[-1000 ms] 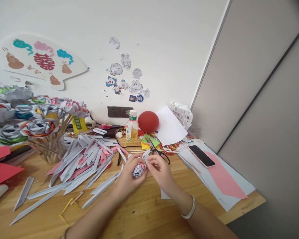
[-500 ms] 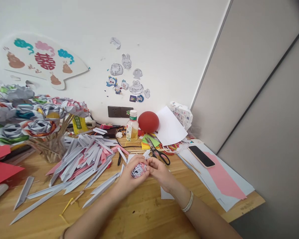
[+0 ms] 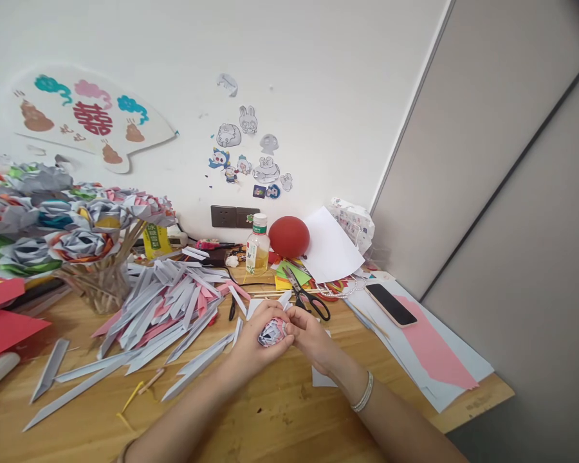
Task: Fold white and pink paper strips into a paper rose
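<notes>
A small folded paper flower (image 3: 272, 332), grey and pink, sits between both of my hands above the wooden desk (image 3: 251, 418). My left hand (image 3: 255, 339) cups it from the left with fingers curled round it. My right hand (image 3: 309, 332), a bracelet on its wrist, pinches the flower's right side with closed fingers. A white paper strip pokes up behind the flower. Black-handled scissors (image 3: 307, 297) lie just beyond my right hand.
A heap of folded grey and pink paper strips (image 3: 164, 308) lies to the left. A jar of finished paper flowers (image 3: 72, 238) stands far left. Behind are a bottle (image 3: 257, 245), a red ball (image 3: 289, 236), a white sheet, and a phone (image 3: 390, 303) on paper at the right.
My right hand has closed in against the flower and my hands have drawn together. The flower has turned a little in my left hand.
</notes>
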A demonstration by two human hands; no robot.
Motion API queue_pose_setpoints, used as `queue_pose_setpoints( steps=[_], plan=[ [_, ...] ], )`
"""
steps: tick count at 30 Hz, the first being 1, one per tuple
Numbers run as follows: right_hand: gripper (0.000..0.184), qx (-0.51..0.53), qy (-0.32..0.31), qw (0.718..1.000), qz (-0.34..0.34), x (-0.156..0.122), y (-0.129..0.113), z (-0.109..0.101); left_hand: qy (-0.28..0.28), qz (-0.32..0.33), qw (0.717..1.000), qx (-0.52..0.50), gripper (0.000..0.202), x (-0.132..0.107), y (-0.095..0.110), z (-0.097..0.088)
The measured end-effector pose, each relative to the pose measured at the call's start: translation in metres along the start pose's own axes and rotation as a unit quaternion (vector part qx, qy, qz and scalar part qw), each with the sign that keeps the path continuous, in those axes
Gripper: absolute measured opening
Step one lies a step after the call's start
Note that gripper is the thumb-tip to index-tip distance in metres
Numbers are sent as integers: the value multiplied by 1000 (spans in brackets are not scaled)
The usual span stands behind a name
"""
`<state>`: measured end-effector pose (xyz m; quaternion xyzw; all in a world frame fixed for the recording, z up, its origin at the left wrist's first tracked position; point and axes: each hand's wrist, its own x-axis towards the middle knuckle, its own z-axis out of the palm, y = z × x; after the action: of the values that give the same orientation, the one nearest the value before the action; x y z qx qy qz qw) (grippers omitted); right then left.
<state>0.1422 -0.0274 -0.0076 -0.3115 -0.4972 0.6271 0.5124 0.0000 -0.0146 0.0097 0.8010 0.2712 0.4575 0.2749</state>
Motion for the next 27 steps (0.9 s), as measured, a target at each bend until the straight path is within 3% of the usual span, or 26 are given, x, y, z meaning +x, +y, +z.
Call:
queue_pose_setpoints(
  steps=[7,27],
  plan=[
    [32,56,-37,998,-1,-1,-3,-1,18,-2,999,-26,7,0,4,-3],
    [38,28,-56,998,30,-1,-4,-6,-46,30,998,-14,7,1,14,-5]
  ],
)
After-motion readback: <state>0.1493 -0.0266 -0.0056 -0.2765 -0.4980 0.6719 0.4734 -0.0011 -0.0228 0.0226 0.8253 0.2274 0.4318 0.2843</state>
